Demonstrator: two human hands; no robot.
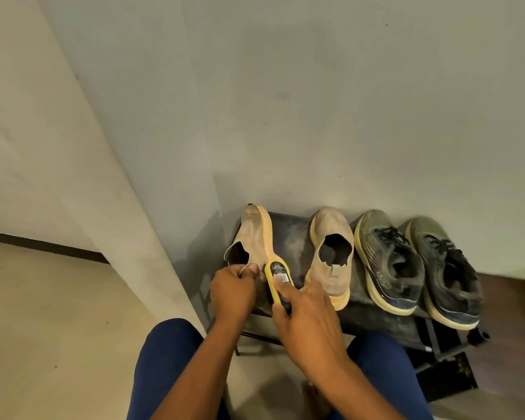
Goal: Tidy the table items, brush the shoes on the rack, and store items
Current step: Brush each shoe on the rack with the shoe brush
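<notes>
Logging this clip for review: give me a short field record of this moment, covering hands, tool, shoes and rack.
left hand: left hand grips the heel of the tilted beige shoe
right hand: right hand holds the yellow brush against that shoe
other shoes: beige shoe and two dark green sneakers, upright on the rack
rack: black shoe rack against the wall
stage: brushing under way

Bare forearms without sleeves, and dark blue trousers on both legs.
</notes>
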